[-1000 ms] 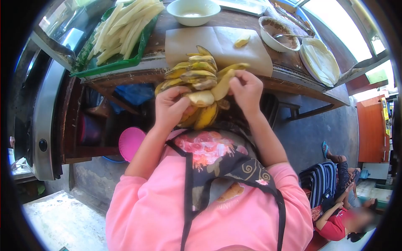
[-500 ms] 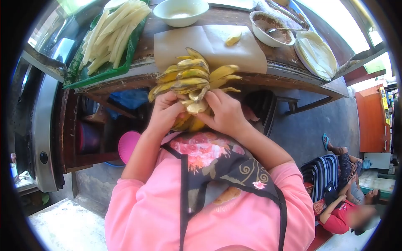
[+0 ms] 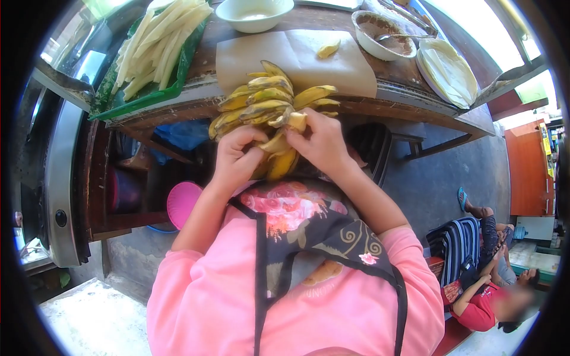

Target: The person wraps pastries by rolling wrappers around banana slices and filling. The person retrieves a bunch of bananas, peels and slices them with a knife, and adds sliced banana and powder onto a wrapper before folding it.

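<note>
A large bunch of yellow bananas (image 3: pixel 261 102) with dark-streaked skins is at the table's front edge, between my hands and the table. My left hand (image 3: pixel 236 155) is closed, thumb and fingers pinching one banana (image 3: pixel 276 144) at the near side of the bunch. My right hand (image 3: pixel 319 142) is closed too, its thumb and fingers on a pale yellow piece of banana peel (image 3: pixel 296 122) by the bunch's stem. The fingers partly hide where the peel joins the fruit.
On the table, brown paper (image 3: pixel 249 56) carries a single banana (image 3: pixel 328 48). Around it are a pale bowl (image 3: pixel 255 18), a bowl of brown powder with a spoon (image 3: pixel 385 44), stacked round wrappers (image 3: pixel 448 71) and a green tray (image 3: pixel 142 98) of rolled wrappers. A person (image 3: pixel 484 302) sits at right.
My right hand has risen slightly, and the pale peel piece now sticks up by its fingers. My left hand has shifted little. A stretch of banana now shows between both hands.
</note>
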Tool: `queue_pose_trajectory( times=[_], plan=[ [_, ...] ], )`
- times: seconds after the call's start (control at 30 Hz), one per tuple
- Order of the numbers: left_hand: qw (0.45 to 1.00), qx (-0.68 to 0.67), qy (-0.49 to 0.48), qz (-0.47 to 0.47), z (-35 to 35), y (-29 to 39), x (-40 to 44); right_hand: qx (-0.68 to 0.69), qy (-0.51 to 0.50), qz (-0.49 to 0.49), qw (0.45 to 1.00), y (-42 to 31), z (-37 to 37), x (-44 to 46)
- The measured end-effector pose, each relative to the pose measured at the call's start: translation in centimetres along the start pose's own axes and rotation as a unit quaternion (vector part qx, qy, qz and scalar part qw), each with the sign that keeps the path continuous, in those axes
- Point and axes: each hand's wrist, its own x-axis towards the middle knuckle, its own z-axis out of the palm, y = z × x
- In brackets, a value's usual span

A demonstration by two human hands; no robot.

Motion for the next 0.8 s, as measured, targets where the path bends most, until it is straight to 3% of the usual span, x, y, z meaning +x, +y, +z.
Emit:
queue_pose_trajectory(
  times=[0.03,0.1,0.13,0.17,0.2,0.23,0.3,0.37,0.43,0.47,0.57,0.63,0.7,0.8],
  plan=[
    [1.000,0.017,0.014,-0.011,-0.3,0.1,-0.4,0.010,-0.003,0.013,1.000,-0.2,-0.3,0.1],
    [0.994,0.086,0.060,0.010,-0.4,0.8,-1.3,0.242,0.039,0.181,0.952,-0.1,-1.4,-0.2],
    [0.985,0.136,0.095,0.041,-0.4,1.6,-2.0,0.345,0.084,0.175,0.918,0.1,-2.4,0.4],
    [0.971,0.186,0.130,0.070,-0.2,2.2,-2.8,0.355,0.173,0.105,0.913,0.2,-3.2,1.0],
    [0.949,0.252,0.140,0.130,-0.8,1.5,-3.9,0.295,0.229,0.030,0.927,0.6,-4.3,2.1],
    [0.954,0.247,0.141,0.094,-1.1,1.2,-4.9,0.214,0.248,-0.020,0.944,1.3,-5.6,3.3],
    [0.960,0.240,0.144,0.025,-1.4,0.3,-6.6,-0.141,0.272,-0.113,0.945,2.2,-7.9,6.2],
    [0.984,0.084,0.103,-0.115,-1.5,-2.1,-8.3,-0.310,0.228,-0.153,0.910,5.5,-8.1,8.7],
    [0.968,-0.096,0.044,-0.229,-1.6,-3.3,-8.8,-0.341,0.210,-0.135,0.906,6.2,-7.1,8.9],
    [0.965,-0.118,0.061,-0.226,-1.1,-3.7,-9.2,-0.357,0.199,-0.129,0.904,6.4,-6.6,9.1],
    [0.985,-0.038,0.107,-0.131,-1.0,-4.8,-9.6,-0.146,0.140,-0.194,0.960,-0.4,-6.6,6.9],
    [0.987,-0.018,0.127,-0.100,-1.1,-3.7,-9.2,0.009,-0.076,-0.229,0.970,-3.8,-5.2,4.2],
    [0.987,-0.016,0.149,-0.056,-1.1,-3.9,-8.7,-0.003,-0.224,-0.253,0.941,-5.2,-2.9,1.6],
    [0.972,-0.133,0.183,-0.068,-0.7,-2.5,-7.6,-0.108,-0.148,-0.294,0.938,-5.4,0.1,0.1]
  ],
)
